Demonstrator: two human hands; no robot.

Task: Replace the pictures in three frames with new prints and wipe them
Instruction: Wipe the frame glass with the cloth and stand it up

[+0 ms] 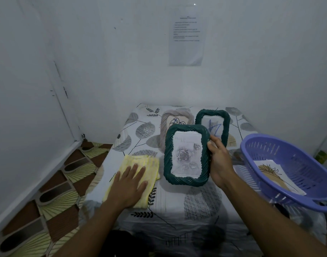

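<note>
Green frame [186,156] held upright at centre
Right hand [219,160] grips its right edge; left hand [130,184] lies flat, fingers spread, on the yellow cloth [138,159] left of it

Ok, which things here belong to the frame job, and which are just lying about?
Job: rose-print green frame in the right hand; second green frame; beige frame; yellow cloth under the left hand; print in the purple basket.
Lying about: printed wall sheet.
</note>
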